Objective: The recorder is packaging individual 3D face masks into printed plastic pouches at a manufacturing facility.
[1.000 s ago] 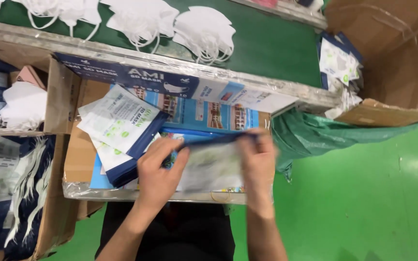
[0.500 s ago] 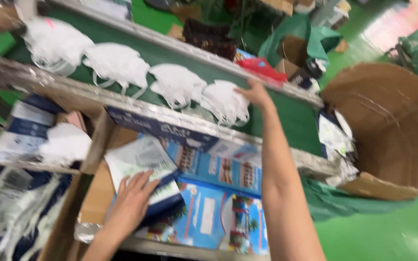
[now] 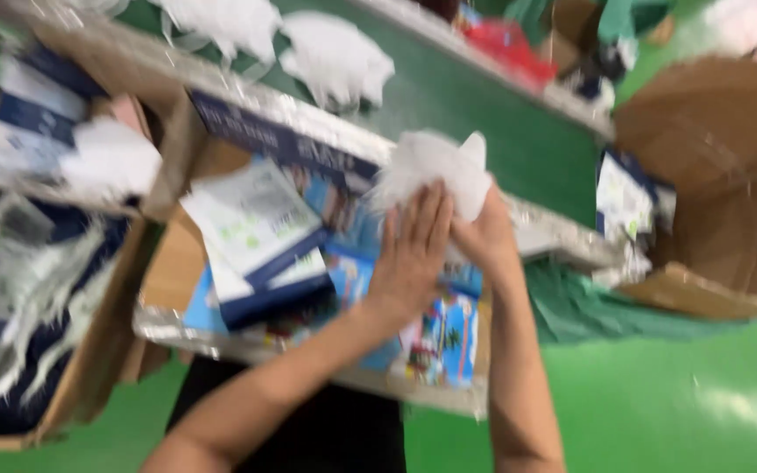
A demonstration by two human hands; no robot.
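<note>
While blurred — left hand (image 3: 413,254), right hand (image 3: 482,235) clasp white mask (image 3: 427,166)

A factory packing place: white masks (image 3: 335,57) ride a green belt (image 3: 484,131), with cardboard boxes (image 3: 711,175) and a green floor (image 3: 659,403).

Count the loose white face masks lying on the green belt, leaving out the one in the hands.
2 clearly: one mask at the belt's upper left, one mask just right of it. The frame is blurred and cropped at the top, so others may be hidden.
</note>
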